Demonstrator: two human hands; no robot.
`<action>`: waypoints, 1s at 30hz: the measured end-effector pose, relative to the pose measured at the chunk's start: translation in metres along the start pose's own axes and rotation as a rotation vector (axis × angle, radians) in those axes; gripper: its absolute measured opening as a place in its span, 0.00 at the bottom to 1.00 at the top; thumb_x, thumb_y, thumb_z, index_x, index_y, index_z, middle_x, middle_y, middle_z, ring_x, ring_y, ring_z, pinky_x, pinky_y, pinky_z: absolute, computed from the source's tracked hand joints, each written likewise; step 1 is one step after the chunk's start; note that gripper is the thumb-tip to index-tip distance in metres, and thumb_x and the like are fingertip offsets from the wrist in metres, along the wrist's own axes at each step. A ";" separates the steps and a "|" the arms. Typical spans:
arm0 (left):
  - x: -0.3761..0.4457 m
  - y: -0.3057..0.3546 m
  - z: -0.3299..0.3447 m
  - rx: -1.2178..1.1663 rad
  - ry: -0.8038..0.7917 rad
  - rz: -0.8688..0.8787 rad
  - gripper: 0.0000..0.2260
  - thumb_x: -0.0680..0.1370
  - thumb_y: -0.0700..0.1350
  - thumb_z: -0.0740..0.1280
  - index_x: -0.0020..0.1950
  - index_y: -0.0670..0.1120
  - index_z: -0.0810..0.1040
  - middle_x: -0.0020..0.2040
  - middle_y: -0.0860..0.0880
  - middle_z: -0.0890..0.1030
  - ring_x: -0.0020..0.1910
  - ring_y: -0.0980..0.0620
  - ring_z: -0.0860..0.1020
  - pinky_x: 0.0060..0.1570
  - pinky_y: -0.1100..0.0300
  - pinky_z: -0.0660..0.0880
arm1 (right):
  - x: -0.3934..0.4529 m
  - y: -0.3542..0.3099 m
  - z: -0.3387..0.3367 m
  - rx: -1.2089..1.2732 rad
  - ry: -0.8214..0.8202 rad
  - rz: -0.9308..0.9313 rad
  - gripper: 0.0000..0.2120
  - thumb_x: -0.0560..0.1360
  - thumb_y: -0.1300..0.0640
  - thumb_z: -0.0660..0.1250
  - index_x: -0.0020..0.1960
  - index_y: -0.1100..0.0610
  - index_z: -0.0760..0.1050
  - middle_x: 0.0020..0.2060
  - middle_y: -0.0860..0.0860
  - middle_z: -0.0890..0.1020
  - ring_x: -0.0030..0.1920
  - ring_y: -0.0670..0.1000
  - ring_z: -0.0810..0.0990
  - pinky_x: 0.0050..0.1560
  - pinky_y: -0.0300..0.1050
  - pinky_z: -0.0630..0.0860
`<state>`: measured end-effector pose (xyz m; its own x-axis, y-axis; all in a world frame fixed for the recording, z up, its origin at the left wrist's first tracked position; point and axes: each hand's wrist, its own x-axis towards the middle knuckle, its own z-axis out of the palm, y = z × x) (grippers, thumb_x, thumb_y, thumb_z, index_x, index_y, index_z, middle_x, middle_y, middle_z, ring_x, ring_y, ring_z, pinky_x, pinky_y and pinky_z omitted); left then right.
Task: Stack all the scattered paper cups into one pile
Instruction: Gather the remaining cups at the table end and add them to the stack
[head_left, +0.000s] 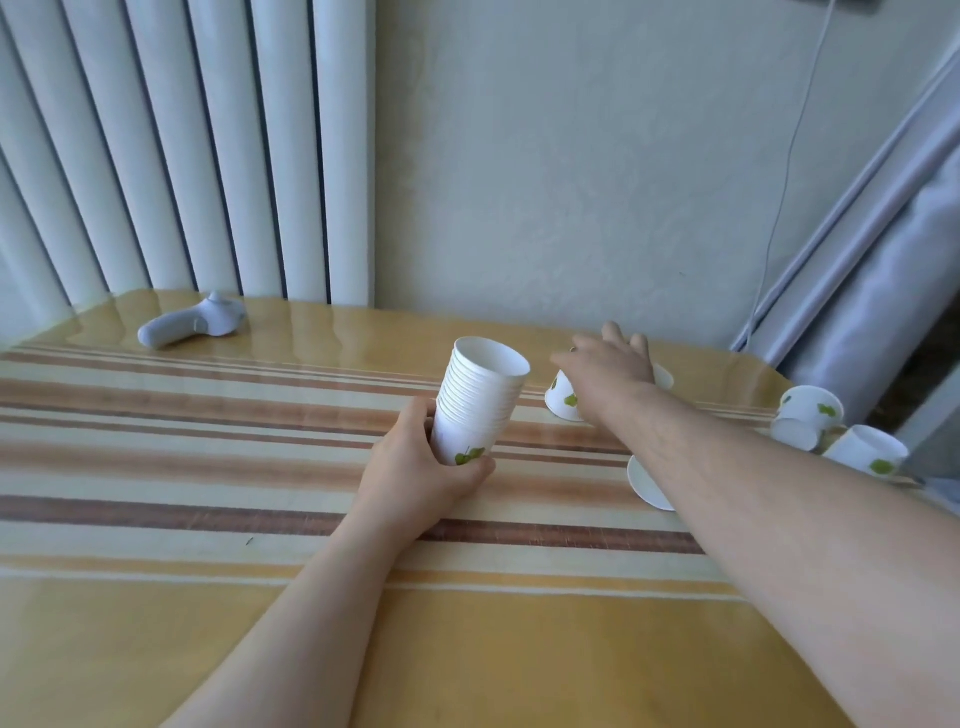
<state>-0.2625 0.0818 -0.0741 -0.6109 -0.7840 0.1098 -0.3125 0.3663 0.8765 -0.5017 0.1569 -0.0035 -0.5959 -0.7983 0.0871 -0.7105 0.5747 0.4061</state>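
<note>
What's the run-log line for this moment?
left hand: holds cup stack | right hand: over tipped cup | loose cups remain

A room in a home, it seems: a table (156, 519) under a glossy striped yellow-and-brown cloth stands against a plain plastered wall (571, 156). A white column radiator (182, 156) rises at far left; a pale curtain (883, 286) and thin cable (789, 156) hang at right.

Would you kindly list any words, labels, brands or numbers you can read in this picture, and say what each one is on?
None can be read.
The paper cups, such as the stack in the left hand, bear only a green motif, no lettering.
The grey controller shows no legible marking.
</note>
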 end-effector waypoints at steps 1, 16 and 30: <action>0.000 0.001 0.000 -0.002 -0.003 0.003 0.22 0.72 0.54 0.82 0.57 0.54 0.74 0.51 0.57 0.84 0.49 0.59 0.82 0.41 0.59 0.74 | -0.002 0.003 0.002 0.026 0.048 -0.010 0.21 0.73 0.61 0.74 0.63 0.46 0.75 0.61 0.49 0.75 0.66 0.59 0.69 0.55 0.54 0.65; -0.018 0.014 0.006 0.093 -0.091 0.155 0.23 0.71 0.51 0.82 0.62 0.58 0.77 0.53 0.61 0.85 0.51 0.63 0.81 0.41 0.63 0.74 | -0.115 0.023 -0.024 2.313 0.040 0.205 0.25 0.73 0.58 0.78 0.69 0.53 0.78 0.57 0.52 0.88 0.59 0.59 0.88 0.68 0.63 0.79; -0.027 0.020 0.017 0.129 -0.160 0.230 0.26 0.70 0.50 0.83 0.65 0.59 0.78 0.52 0.61 0.86 0.52 0.58 0.83 0.45 0.62 0.75 | -0.183 0.013 -0.011 2.128 -0.077 0.210 0.37 0.76 0.68 0.78 0.79 0.47 0.71 0.69 0.53 0.84 0.67 0.53 0.85 0.75 0.59 0.73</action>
<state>-0.2641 0.1189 -0.0674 -0.7801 -0.5880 0.2137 -0.2365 0.5935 0.7693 -0.3981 0.3090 -0.0042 -0.6729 -0.7367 -0.0675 0.1523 -0.0486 -0.9871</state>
